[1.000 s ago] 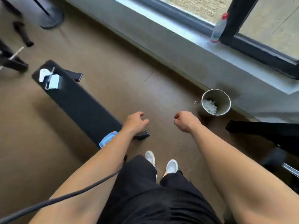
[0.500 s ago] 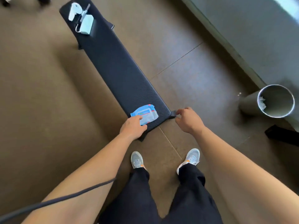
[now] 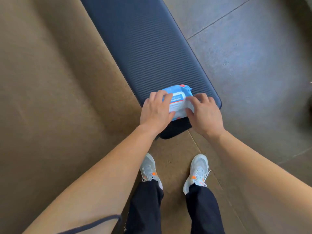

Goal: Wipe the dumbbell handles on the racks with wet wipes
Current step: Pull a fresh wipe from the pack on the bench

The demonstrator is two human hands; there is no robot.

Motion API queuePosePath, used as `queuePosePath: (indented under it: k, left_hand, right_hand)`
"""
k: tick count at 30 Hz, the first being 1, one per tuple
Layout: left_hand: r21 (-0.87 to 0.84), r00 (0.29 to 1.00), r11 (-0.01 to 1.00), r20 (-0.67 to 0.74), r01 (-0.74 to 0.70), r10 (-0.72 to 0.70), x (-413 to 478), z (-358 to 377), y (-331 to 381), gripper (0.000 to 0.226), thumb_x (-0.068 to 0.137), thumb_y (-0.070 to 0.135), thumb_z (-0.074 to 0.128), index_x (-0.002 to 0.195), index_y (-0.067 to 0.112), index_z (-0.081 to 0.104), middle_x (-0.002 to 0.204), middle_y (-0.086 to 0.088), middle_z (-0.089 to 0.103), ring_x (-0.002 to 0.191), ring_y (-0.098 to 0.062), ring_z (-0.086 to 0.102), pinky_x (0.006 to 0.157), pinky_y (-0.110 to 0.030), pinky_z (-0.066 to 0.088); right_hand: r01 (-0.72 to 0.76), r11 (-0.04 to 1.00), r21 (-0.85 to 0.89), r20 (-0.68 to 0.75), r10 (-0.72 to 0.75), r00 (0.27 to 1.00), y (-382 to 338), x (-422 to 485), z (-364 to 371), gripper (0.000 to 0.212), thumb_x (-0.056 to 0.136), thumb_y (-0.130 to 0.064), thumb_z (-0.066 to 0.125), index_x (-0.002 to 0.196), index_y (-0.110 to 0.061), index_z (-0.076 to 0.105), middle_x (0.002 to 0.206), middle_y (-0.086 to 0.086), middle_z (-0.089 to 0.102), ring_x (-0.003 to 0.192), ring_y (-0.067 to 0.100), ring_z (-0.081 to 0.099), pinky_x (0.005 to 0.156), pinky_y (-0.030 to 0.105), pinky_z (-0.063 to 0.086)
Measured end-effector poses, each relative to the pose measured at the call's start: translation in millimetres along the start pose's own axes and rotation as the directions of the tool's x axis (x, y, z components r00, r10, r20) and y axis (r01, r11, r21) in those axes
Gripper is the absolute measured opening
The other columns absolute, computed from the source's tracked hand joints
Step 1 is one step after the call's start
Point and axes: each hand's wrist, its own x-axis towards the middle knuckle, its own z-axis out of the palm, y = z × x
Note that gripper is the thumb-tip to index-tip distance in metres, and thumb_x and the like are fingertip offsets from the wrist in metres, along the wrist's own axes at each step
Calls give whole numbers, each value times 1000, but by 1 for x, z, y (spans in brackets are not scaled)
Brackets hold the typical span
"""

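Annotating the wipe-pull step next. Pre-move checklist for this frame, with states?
1. Supply: the blue-and-white plastic wet-wipe pack lies on the near end of the dark ribbed padded bench: ok.
2. Steadying: the left hand holds the pack's left side: ok.
3. Contact: the right hand has fingers on the white flap: ok; whether it pinches, cannot tell.
4. Flap open: cannot tell.
5. Loose wipe pulled out: not ok, none visible.
6. Dumbbell racks in view: not ok.

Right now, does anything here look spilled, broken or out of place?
Nothing stands out. The wet wipes pack lies flat at the near end of the bench, slightly askew to its edges, with the left hand and the right hand on it. No spill shows on the floor.
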Motion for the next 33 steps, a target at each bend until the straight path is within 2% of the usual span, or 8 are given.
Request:
queuePosePath:
  k: [7,12,17,21,24,26,30,33]
  left_hand:
    - [19,972,995,-214,-93,95,9,26,-13,57,70,46,83,117,16,70,112,-3,63,94,-29,62,75,-42,54]
    - [48,904,990,-403,-132,140,6,26,-16,27,86,37,56,88,18,75,86,-1,72,73,-29,69,54,-36,55]
    - [143,981,982,-128,-127,145,7,20,-14,70,65,73,73,113,21,70,103,-2,63,90,-26,65,64,-40,55]
    - [125,963,981,-205,-149,173,6,23,-14,54,71,59,78,107,18,73,95,-4,62,81,-28,64,57,-38,56]
    - [25,955,995,-280,-97,100,4,15,-8,46,84,56,49,97,20,77,87,-3,67,78,-30,67,60,-39,55]
    - [-74,973,997,-229,15,-32,8,6,-7,47,95,55,39,105,25,73,95,-1,71,89,-31,67,70,-41,52]
    - [-286,901,938,-326,194,-286,25,-1,-15,23,95,30,63,114,20,55,109,-2,64,97,-27,59,76,-45,52]
    - [-219,893,967,-397,130,-210,31,4,-17,17,89,8,66,101,16,56,104,-4,54,91,-22,54,70,-38,51]
  right_hand:
    - [42,998,55,-167,-32,985,17,8,25,43,77,-38,81,116,-24,70,120,4,59,99,33,55,79,46,51]
    - [38,994,99,-169,-21,985,21,6,26,47,72,-38,84,116,-27,70,115,2,58,97,32,55,81,46,51]
    - [31,994,104,-189,-11,982,20,4,29,45,73,-38,84,114,-26,72,112,1,59,95,32,55,80,46,51]
    - [28,994,106,-209,-6,978,19,5,30,44,72,-39,85,112,-26,73,110,2,60,93,33,56,77,45,51]
    - [34,994,108,-208,-11,978,19,6,29,43,72,-41,84,112,-27,73,109,1,60,94,32,56,77,44,49]
    - [32,994,102,-210,-10,978,19,5,29,44,72,-41,85,112,-27,73,110,1,60,96,32,56,78,45,48]
    - [32,997,64,-214,-17,977,14,7,29,47,69,-36,86,111,-23,69,115,4,57,101,32,54,81,45,46]
    - [72,997,29,-215,-64,974,8,7,29,44,71,-27,84,110,-22,65,116,6,54,100,32,52,78,44,44]
